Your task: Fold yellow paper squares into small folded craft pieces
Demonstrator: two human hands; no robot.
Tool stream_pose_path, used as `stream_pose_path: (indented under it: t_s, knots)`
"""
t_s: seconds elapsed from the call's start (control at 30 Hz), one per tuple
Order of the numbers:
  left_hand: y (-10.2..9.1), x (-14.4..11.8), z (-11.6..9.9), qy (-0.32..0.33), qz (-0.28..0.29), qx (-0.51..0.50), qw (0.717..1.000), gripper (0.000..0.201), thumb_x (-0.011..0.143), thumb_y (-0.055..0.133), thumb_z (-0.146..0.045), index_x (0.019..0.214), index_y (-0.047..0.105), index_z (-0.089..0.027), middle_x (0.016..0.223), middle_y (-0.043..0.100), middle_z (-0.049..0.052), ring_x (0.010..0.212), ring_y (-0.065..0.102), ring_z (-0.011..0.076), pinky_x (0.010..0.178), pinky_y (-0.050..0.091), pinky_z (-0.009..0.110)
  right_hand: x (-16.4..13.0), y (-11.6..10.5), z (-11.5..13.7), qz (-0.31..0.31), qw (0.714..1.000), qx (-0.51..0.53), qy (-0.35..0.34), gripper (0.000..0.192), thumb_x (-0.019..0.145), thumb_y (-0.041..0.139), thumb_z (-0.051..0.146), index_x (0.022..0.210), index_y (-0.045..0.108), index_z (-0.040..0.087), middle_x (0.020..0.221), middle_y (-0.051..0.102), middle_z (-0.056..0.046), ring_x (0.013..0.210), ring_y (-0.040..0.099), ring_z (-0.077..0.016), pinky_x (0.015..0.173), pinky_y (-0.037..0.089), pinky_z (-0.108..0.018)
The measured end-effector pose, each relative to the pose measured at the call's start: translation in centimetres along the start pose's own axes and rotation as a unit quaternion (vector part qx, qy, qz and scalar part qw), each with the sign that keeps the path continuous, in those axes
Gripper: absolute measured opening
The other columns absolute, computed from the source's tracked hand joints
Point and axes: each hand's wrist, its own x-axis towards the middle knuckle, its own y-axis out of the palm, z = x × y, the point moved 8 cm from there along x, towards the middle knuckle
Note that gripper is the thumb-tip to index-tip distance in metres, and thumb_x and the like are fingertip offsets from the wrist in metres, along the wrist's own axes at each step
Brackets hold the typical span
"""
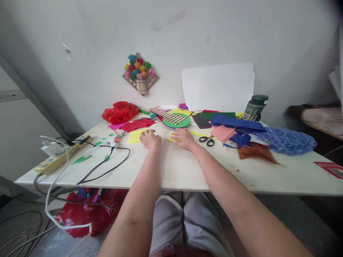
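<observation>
My left hand (150, 139) rests on the table with its fingers slightly bent and apart, touching the right edge of a yellow sheet of paper (134, 136). A short way to the right, my right hand (184, 139) lies with fingers spread over a narrow yellow paper strip (198, 134), part of which is hidden beneath it. Just beyond both hands is a green round piece with a lattice of pale sticks (176, 120). Black-handled scissors (207, 141) lie right of my right hand, beside pink paper squares (223, 132).
On the left are a glue gun (111, 141) with its black cord, green paper leaves (81, 159) and a power strip (63, 157). Red paper (138, 124), a phone (201, 121), a bottle (255, 107), blue paper (237, 123) and shredded blue strands (289, 140) lie farther back and right.
</observation>
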Motion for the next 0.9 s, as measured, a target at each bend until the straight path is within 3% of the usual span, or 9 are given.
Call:
stream_pose_path:
  t_s: [0.13, 0.2, 0.3, 0.53, 0.63, 0.77, 0.9]
  knots:
    - [-0.3, 0.6, 3.8, -0.143, 0.024, 0.005, 0.989, 0.044, 0.059, 0.054, -0.013, 0.101, 0.054, -0.024, 0.126, 0.042, 0.005, 0.125, 0.013, 0.0286, 0.097, 0.010, 0.052, -0.1, 0.5, 0.2, 0.008, 1.000, 0.003, -0.001, 0.020, 0.073, 0.055, 0.032, 0.089, 0.065, 0.027, 0.105, 0.061, -0.001, 0.113, 0.040, -0.0214, 0.094, 0.022, -0.042]
    - [0.5, 0.8, 4.7, -0.161, 0.059, -0.005, 0.985, 0.048, 0.060, 0.053, -0.015, 0.107, 0.051, -0.025, 0.128, 0.040, 0.004, 0.127, 0.010, 0.0278, 0.097, 0.007, 0.053, -0.1, 0.5, 0.1, 0.008, 1.000, 0.006, 0.002, 0.020, 0.072, 0.055, 0.033, 0.089, 0.065, 0.026, 0.104, 0.061, -0.001, 0.112, 0.040, -0.0214, 0.093, 0.023, -0.042]
    - [1.7, 0.9, 5.7, -0.184, 0.095, -0.020, 0.978, 0.047, 0.062, 0.051, -0.015, 0.108, 0.051, -0.027, 0.121, 0.048, 0.007, 0.126, 0.015, 0.0275, 0.095, 0.008, 0.055, -0.2, 0.5, 0.0, 0.001, 1.000, 0.010, 0.007, 0.020, 0.072, 0.056, 0.033, 0.087, 0.066, 0.026, 0.103, 0.062, 0.000, 0.111, 0.041, -0.0217, 0.093, 0.025, -0.041]
    - [1.5, 1.4, 6.2, -0.176, 0.070, -0.027, 0.981, 0.025, 0.067, 0.045, -0.015, 0.082, 0.063, -0.025, 0.103, 0.059, 0.009, 0.117, 0.033, 0.0277, 0.093, 0.010, 0.056, -0.2, 0.5, -0.3, -0.016, 1.000, 0.022, 0.016, 0.020, 0.070, 0.058, 0.034, 0.086, 0.066, 0.025, 0.099, 0.063, 0.001, 0.109, 0.043, -0.0207, 0.092, 0.028, -0.038]
    - [1.1, 1.3, 6.3, -0.185, 0.062, -0.013, 0.981, 0.026, 0.070, 0.043, -0.019, 0.085, 0.062, -0.026, 0.107, 0.057, 0.007, 0.118, 0.032, 0.0259, 0.095, 0.009, 0.053, -0.2, 0.4, -0.3, -0.019, 0.999, 0.028, 0.021, 0.019, 0.070, 0.058, 0.032, 0.085, 0.066, 0.025, 0.099, 0.064, 0.000, 0.108, 0.044, -0.0204, 0.093, 0.029, -0.037]
    - [0.9, 1.4, 5.5, -0.150, 0.042, 0.031, 0.987, 0.038, 0.069, 0.045, -0.021, 0.105, 0.054, -0.028, 0.127, 0.043, 0.003, 0.125, 0.018, 0.0250, 0.097, 0.008, 0.051, -0.1, 0.1, -0.3, -0.018, 0.999, 0.024, 0.028, 0.019, 0.069, 0.059, 0.031, 0.085, 0.066, 0.024, 0.098, 0.064, -0.001, 0.107, 0.045, -0.0205, 0.092, 0.029, -0.038]
    - [1.5, 1.3, 4.8, -0.134, 0.091, 0.083, 0.983, 0.037, 0.067, 0.046, -0.018, 0.102, 0.056, -0.023, 0.111, 0.055, 0.009, 0.112, 0.036, 0.0271, 0.092, 0.021, 0.046, -0.2, 0.0, -0.2, -0.021, 0.999, 0.022, 0.025, 0.020, 0.070, 0.058, 0.031, 0.086, 0.066, 0.022, 0.098, 0.064, -0.002, 0.105, 0.047, -0.0202, 0.091, 0.031, -0.037]
